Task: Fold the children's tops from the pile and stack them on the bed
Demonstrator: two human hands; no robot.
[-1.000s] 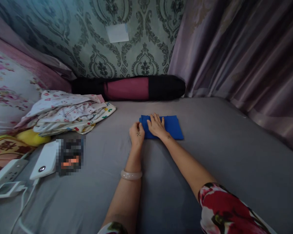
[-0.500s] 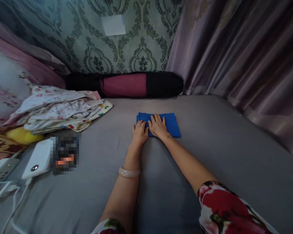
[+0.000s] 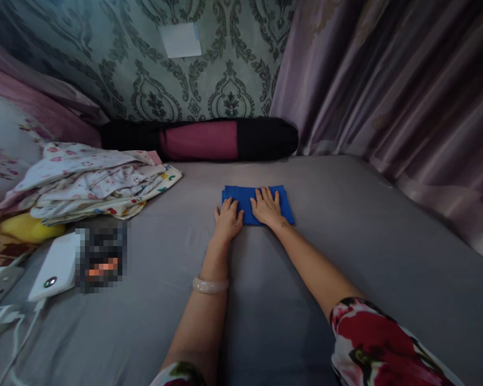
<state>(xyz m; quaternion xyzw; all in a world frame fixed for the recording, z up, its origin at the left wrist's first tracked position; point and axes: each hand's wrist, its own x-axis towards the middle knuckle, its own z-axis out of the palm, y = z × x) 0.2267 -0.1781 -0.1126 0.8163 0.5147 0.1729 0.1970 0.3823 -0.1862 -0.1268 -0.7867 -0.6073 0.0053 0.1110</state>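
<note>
A folded blue cloth lies flat on the grey bed sheet, forming a neat rectangle. My left hand rests on its near left corner, fingers stretched out and palm down. On the right half of the cloth my right hand lies flat with its fingers spread. Neither hand grips the cloth. Parts of its near edge are hidden under the hands.
A long black and maroon bag lies along the patterned wall. To the left are crumpled printed fabrics, a yellow object, a white power bank with cables and a power strip. Curtains hang at the right.
My right hand has slid rightward across the blue cloth, widening the gap between the hands. My left hand stays on the left corner. The whole view has shifted slightly.
</note>
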